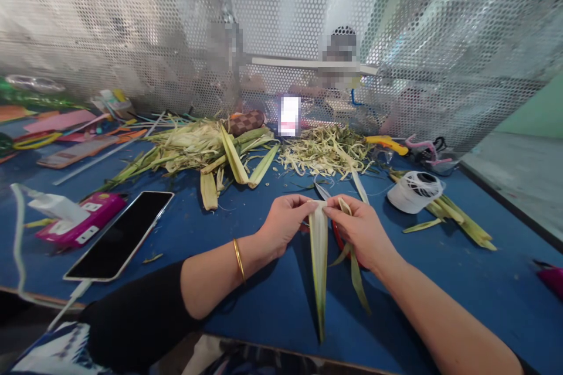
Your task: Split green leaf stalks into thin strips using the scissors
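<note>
Left hand [284,224] and right hand [364,231] are pinching the wide leaf [319,252] up top, fingers closed, probably keeping it spread; right's also holding a skinnier strip [358,281].

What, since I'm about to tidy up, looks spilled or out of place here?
A shredded plant heap spreads loosely over the blue table near the perforated screen, and one stray scrap lies beside the dark phone, apart from the heap. Nothing looks clearly damaged.
</note>
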Demonstrator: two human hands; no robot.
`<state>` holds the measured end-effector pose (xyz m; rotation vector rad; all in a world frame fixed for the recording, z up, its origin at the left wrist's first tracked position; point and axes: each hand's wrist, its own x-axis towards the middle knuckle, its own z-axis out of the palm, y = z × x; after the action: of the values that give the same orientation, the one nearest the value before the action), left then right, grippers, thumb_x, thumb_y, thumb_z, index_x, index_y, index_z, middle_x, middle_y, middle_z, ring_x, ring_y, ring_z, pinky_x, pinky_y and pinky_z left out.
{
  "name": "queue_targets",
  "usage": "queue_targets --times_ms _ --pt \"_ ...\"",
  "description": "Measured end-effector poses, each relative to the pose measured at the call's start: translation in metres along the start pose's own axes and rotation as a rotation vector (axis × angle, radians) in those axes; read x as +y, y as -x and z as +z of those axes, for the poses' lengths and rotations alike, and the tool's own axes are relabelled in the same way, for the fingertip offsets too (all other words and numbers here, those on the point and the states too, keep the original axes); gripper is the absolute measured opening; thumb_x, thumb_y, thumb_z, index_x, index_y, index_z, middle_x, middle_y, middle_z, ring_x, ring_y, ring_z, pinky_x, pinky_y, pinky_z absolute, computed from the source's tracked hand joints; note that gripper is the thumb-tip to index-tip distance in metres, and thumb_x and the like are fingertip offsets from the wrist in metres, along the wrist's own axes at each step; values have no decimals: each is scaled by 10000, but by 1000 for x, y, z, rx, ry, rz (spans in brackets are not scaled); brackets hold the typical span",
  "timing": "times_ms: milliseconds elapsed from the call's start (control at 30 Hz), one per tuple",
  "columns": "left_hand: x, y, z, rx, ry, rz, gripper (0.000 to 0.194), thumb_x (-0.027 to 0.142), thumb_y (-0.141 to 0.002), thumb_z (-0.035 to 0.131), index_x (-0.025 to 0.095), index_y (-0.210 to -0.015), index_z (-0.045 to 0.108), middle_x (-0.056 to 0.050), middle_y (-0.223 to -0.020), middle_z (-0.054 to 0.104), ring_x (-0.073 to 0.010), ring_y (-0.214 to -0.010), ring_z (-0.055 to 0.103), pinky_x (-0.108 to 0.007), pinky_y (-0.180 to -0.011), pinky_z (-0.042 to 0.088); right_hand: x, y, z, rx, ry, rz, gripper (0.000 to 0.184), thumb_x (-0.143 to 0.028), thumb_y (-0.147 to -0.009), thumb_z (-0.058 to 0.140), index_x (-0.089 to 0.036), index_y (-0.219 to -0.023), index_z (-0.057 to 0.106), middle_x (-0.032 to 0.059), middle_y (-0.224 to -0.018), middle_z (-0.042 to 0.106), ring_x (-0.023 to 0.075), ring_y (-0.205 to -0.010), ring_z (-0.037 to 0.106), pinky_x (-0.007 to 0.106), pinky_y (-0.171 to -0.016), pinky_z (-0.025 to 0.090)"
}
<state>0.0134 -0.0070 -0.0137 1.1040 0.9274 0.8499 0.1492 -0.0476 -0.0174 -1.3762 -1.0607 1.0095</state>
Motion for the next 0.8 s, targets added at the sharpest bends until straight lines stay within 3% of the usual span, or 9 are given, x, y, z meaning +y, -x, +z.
queue_targets --times_ms 233,433,500,567,700,800 --pt "-1 1 2 -23 -26 30 139 271 -708 635 142 -658 652 -9 -621 618 -106 -572 553 -204 -507 443 1 -1 1 8 -9 -8 311 -456 -626 739 -175 -682 620 -32 -550 541 110 -512 460 233 -476 350" --pt "1 2 1 -26 -1 16 140 255 -719 617 136 -653 650 -13 -620 610 -104 -569 546 -200 -499 442 -2 1 1 -11 -106 85 326 -448 -598 758 -173 -685 607 -104 -409 337 40 -365 218 206 -374 122" --pt "1 2 1 -25 8 7 142 257 -717 621 135 -650 645 -15 -622 607 -106 -573 548 -202 -500 447 -3 1 1 -19 -108 88 318 -443 -608 751 -171 -698 614 -113 -400 301 37 -362 189 209 -376 108" --pt "1 3 1 -29 10 -2 147 268 -710 634 135 -647 638 -13 -617 602 -109 -572 549 -206 -500 452 -2 1 0 -17 -88 69 308 -442 -627 736 -167 -712 625 -99 -417 345 45 -374 230 209 -384 154" --pt "2 3 2 -25 -12 -1 139 265 -706 627 139 -648 632 -4 -606 598 -105 -555 548 -203 -488 445 2 0 -1 -16 49 -32 277 -433 -680 691 -167 -737 638 -14 -591 562 119 -545 471 241 -513 348" --pt "3 4 2 -27 -32 22 125 242 -713 597 137 -655 634 4 -604 594 -98 -550 542 -190 -478 432 1 -1 0 15 171 -98 250 -414 -689 673 -170 -730 639 -7 -631 576 141 -620 484 258 -578 363"
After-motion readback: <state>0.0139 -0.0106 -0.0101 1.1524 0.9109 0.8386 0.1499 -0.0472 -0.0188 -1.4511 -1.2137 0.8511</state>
